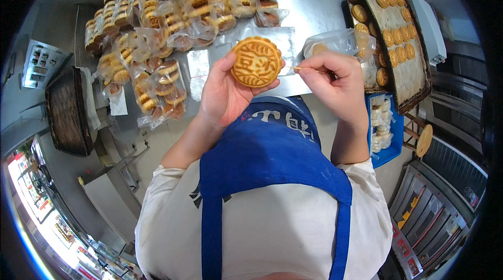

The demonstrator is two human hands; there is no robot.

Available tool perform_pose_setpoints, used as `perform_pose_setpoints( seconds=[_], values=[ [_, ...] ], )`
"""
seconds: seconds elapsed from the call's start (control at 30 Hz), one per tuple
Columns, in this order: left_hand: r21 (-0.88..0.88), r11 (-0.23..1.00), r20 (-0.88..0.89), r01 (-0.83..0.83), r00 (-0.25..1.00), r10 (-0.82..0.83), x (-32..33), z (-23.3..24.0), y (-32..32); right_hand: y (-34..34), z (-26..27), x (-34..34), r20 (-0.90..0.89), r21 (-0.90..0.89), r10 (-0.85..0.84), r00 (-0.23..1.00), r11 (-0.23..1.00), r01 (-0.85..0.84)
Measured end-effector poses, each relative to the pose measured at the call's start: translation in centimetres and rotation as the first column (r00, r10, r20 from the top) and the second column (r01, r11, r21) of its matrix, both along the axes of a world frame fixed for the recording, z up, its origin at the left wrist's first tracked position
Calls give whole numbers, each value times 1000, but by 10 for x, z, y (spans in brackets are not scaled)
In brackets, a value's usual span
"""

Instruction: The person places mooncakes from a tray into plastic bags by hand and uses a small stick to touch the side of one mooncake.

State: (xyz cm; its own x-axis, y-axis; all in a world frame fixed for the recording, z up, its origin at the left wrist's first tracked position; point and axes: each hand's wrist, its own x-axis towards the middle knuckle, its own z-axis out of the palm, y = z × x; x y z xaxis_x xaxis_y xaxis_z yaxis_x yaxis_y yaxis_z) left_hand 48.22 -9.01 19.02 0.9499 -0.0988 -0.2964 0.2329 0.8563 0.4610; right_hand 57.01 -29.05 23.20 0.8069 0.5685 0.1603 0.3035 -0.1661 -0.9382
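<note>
A round golden mooncake (pixel 256 62) with a scalloped edge and a raised pattern rests in my left hand (pixel 224 93), its patterned face turned up. Thumb and fingers hold it by the rim above the edge of the metal table (pixel 310 9). Just to its right, my right hand (pixel 334 81) pinches a thin wooden toothpick (pixel 295 68) between thumb and forefinger. The pick's tip points at the mooncake without touching it. Behind the right hand lies a clear plastic bag (pixel 334 42).
Bagged stacks of mooncakes (pixel 196 9) crowd the table's left and back. Flat plastic packets (pixel 199 68) lie left of my hand. At right, a dark-rimmed baking tray (pixel 412 75) of small mooncakes overlaps another tray (pixel 369 79). Below them stands a blue crate (pixel 395 138) of bagged items.
</note>
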Motion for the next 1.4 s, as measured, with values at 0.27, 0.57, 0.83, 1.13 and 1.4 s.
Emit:
perform_pose_setpoints(
  seconds=[0.27, 0.57, 0.83, 1.13, 1.4],
  values=[
    [126, 984, -58, -125, 989, 133, 16, 2, -31, -11, -4, 32, 146, -150, 62, 987, 988, -40],
    [346, 916, 14, -204, 977, 212, 45, 9, -81, -57, -7, 105, 7, -126, 342, 940, 933, -338],
    [231, 918, -126, -323, 925, 358, 64, 1, -116, -78, -50, 181, -281, 91, 416, 865, 909, -407],
    [96, 847, -269, -523, 805, 528, 24, -36, -120, -30, -98, 188, 145, -453, 501, 853, 800, -393],
    [234, 603, -479, -763, 449, 754, -148, -167, -124, -5, -84, 142, 295, -408, 561, 773, 806, -429]
  ],
)
